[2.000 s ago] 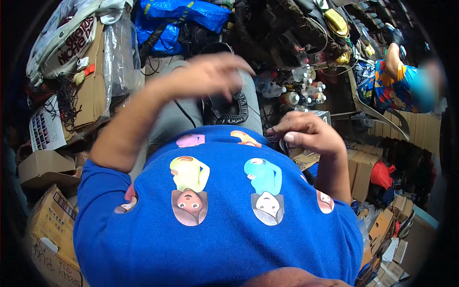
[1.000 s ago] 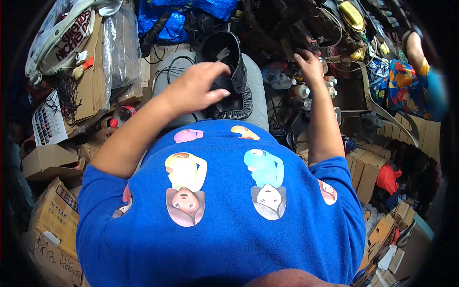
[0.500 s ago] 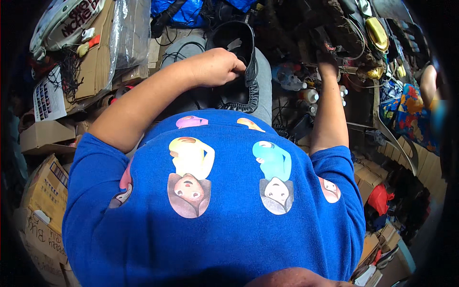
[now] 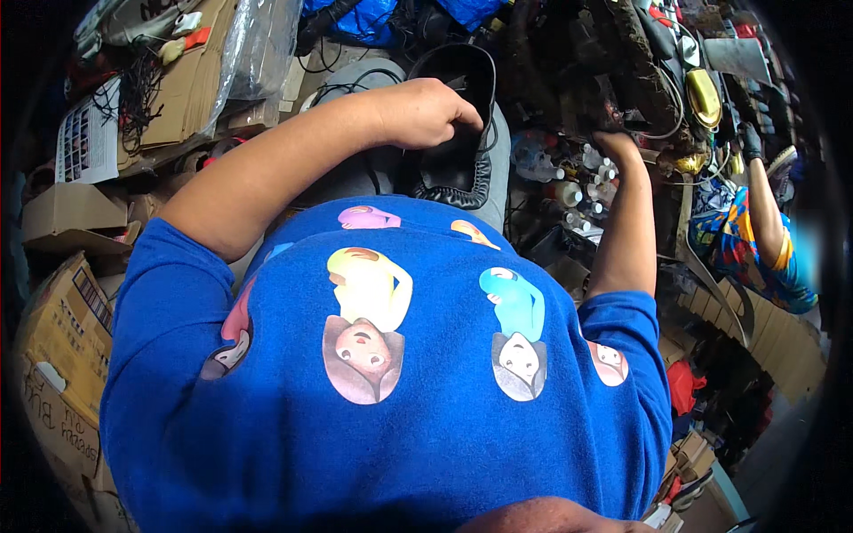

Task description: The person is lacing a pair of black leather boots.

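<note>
At lower left, a brown cardboard box (image 4: 62,440) carries large, dark handwritten lettering. The yellow carton (image 4: 67,333) just above it bears a dark printed block, too small to read. A white sheet (image 4: 87,133) shows printed rows of tiny pictures, any wording illegible.

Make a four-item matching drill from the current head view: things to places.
1. left hand
2. right hand
3. black item with gathered edge
4. bottles

A. over the grey-trousered legs, right beneath the hand in D
B. just left of the right forearm
C. by the dark clutter, upper right
D. at the black item's rim

Pairs: 1-D, 2-C, 3-A, 4-B
</note>
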Available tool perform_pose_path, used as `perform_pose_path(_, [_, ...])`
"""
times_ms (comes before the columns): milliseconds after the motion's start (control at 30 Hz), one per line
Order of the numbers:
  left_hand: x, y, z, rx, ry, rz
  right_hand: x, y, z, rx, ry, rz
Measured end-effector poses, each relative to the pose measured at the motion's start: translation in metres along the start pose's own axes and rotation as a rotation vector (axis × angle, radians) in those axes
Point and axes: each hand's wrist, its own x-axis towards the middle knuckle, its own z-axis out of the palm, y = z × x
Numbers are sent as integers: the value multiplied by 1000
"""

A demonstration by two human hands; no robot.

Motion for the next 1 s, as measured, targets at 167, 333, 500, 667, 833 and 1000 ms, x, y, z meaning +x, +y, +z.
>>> perform_pose_path(167, [2, 10, -12, -7, -174, -68, -103, -16, -11, 808, -271, 126])
perform_pose_path(333, [8, 14, -16, -2, -310, -93, -213, -74, -21, 1156, -543, -56])
perform_pose_path(500, [12, 17, -17, -21, -372, -140, -247, -112, -12, 1183, -896, -102])
perform_pose_path(667, [9, 20, -18, -64, -417, -176, -238, -129, -10, 1167, -869, 27])
perform_pose_path(833, [2, 22, -19, -45, -368, -146, -224, -144, 3, 1133, -791, -23])
perform_pose_path(1000, [1, 17, -14, -69, -350, -157, -218, -158, 8, 1171, -766, -49])
